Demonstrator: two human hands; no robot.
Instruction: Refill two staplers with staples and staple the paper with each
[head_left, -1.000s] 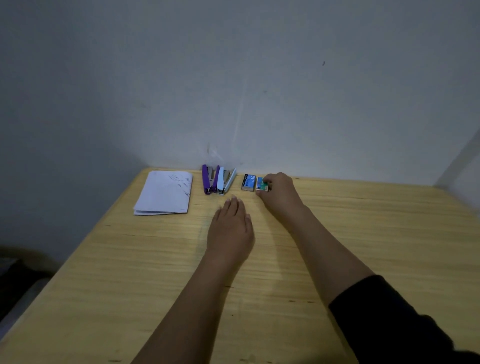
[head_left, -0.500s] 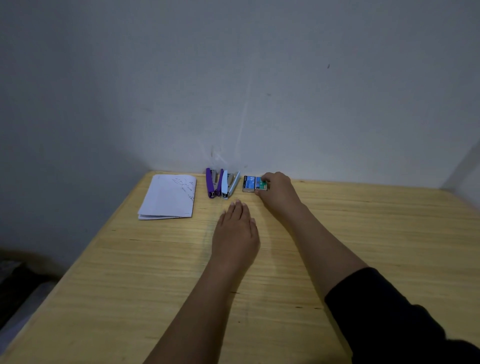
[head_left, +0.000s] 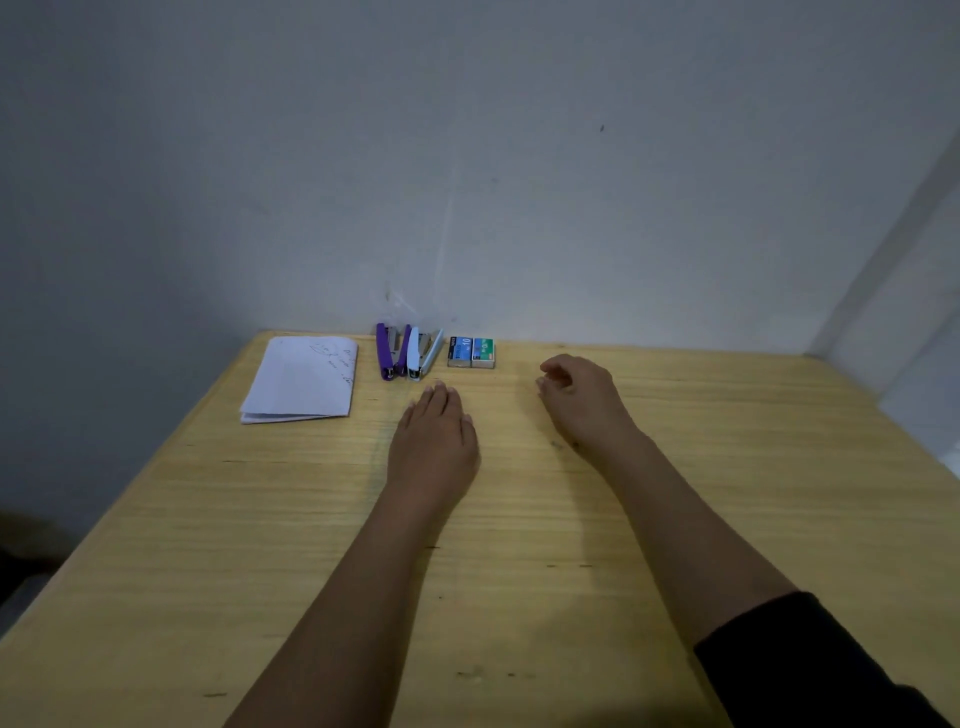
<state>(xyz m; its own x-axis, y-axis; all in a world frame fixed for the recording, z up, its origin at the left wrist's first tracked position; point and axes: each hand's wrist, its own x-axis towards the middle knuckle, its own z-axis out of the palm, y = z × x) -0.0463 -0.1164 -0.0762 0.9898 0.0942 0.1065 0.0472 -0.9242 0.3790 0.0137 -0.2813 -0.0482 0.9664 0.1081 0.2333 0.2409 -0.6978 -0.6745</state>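
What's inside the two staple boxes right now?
Nothing inside shows. The blue box and green box lie closed, side by side on the table, only printed tops visible; the contents are covered. The right hand is beside them, touching neither.

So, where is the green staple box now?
In the head view the green staple box lies at the far edge of the table, touching the blue box on its left; the right hand is apart on its right.
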